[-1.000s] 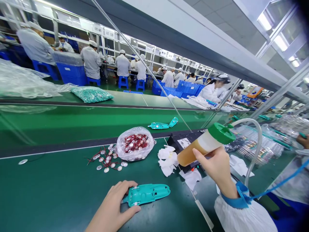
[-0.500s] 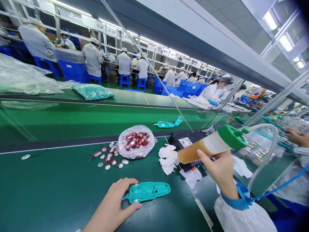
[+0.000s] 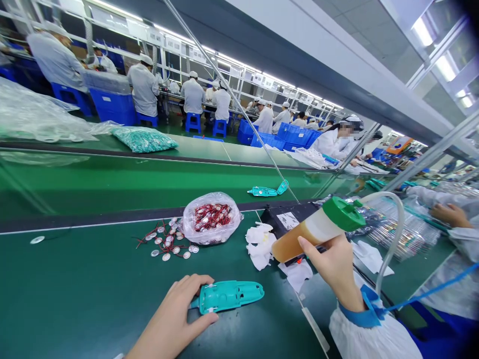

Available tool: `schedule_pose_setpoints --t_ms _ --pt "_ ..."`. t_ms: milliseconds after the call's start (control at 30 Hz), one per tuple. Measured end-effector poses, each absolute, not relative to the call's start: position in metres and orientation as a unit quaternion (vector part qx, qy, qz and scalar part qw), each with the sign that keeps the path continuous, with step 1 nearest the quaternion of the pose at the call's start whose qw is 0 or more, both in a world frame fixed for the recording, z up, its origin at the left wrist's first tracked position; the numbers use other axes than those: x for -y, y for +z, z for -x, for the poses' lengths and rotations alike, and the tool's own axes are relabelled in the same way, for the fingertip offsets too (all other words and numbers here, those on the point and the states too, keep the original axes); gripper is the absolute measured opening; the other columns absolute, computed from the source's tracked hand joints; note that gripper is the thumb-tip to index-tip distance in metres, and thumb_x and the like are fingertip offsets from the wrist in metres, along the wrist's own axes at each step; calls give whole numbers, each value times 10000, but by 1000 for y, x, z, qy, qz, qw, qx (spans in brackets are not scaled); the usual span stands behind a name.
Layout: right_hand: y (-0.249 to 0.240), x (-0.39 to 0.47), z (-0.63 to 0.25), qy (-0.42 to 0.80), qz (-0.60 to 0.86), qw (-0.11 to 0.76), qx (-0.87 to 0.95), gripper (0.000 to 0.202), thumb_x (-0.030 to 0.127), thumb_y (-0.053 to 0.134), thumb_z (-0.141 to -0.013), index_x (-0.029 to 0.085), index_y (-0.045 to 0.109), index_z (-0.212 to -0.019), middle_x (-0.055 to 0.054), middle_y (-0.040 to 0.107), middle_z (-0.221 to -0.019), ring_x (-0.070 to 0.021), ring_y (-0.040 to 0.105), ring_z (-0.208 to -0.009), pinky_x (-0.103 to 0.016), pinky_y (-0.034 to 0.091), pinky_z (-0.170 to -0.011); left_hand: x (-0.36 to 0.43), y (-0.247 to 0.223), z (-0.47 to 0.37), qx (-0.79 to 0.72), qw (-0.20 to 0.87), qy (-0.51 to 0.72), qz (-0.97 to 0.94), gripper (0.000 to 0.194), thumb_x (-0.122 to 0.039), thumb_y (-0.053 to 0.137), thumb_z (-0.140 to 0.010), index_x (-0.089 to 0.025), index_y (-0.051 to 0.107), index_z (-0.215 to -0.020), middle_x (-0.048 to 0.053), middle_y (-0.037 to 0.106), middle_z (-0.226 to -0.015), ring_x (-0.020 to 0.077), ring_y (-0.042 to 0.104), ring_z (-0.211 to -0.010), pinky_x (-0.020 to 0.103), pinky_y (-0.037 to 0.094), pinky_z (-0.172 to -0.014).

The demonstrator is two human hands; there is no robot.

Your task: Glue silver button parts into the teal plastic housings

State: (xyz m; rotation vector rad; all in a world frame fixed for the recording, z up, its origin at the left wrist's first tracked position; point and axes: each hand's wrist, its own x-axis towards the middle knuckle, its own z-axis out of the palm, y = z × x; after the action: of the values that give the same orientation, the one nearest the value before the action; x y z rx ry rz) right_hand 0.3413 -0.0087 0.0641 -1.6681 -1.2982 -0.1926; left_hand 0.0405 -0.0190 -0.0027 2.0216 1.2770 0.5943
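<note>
Left hand holds one teal shell; right hand, one green-capped bottle; two teal parts lie beyond.

This is a factory hall: beyond the far edge of the counter, workers in white coats and caps sit on blue stools near blue boxes.

On the worktop, a shell lies in front of a bag. Tissues sit right of the bag, maybe touching a box.
</note>
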Motion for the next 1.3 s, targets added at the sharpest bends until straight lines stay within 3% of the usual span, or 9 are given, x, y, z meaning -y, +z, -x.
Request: schedule_pose_setpoints --t_ms 300,400,500,667,800,933,1067,1300 --pt "73 25 -359 -1 686 495 534 357 498 724 -514 189 595 -637 -74 665 -574 -267 618 -494 -336 480 -401 21 -3 -41 -490 341 225 -770 320 -273 658 -717 -278 624 -1036 9 660 -1024 237 592 -937 338 475 -812" --pt "86 31 -361 67 630 586 506 268 378 755 -494 194 628 -641 -78 669 -650 -289 635 -614 -387 529 -534 21 0 -43 -493 347 223 -766 315 -266 664 -711 -272 619 -1022 2 657 -1012 238 583 -945 338 462 -819" --pt "104 34 -353 173 528 690 463 222 293 672 -535 207 643 -736 -78 648 -830 -293 632 -765 -460 536 -723 22 1 -44 -491 350 217 -768 313 -253 667 -709 -264 607 -1016 2 649 -991 230 573 -919 339 448 -819" --pt "128 32 -336 192 454 750 440 354 221 474 -667 264 588 -1000 -95 549 -1039 -266 596 -870 -494 496 -853 24 1 -43 -487 353 223 -767 302 -259 659 -722 -273 597 -1017 0 635 -977 218 563 -877 323 442 -778" --pt "126 21 -314 231 448 722 474 293 324 418 -737 289 512 -1013 -55 496 -876 -232 572 -758 -456 531 -724 25 4 -44 -498 359 216 -759 312 -248 689 -693 -260 603 -992 -3 626 -940 211 549 -851 318 437 -757" --pt "104 10 -276 365 394 699 473 298 418 594 -651 272 483 -885 22 500 -663 -183 551 -563 -355 511 -537 25 5 -44 -501 370 206 -755 331 -275 740 -653 -248 600 -952 1 611 -901 213 535 -830 315 434 -724" --pt "74 6 -248 453 328 678 478 331 422 667 -664 254 516 -906 23 587 -659 -175 581 -560 -313 489 -519 25 2 -43 -503 374 192 -755 353 -284 771 -627 -232 589 -925 1 606 -906 221 527 -850 313 425 -721" --pt "54 10 -241 447 322 682 481 288 404 666 -706 245 549 -916 17 617 -675 -178 593 -569 -315 495 -533 24 3 -44 -476 371 172 -778 311 -252 756 -646 -225 562 -888 -26 601 -895 196 523 -811 298 373 -706"
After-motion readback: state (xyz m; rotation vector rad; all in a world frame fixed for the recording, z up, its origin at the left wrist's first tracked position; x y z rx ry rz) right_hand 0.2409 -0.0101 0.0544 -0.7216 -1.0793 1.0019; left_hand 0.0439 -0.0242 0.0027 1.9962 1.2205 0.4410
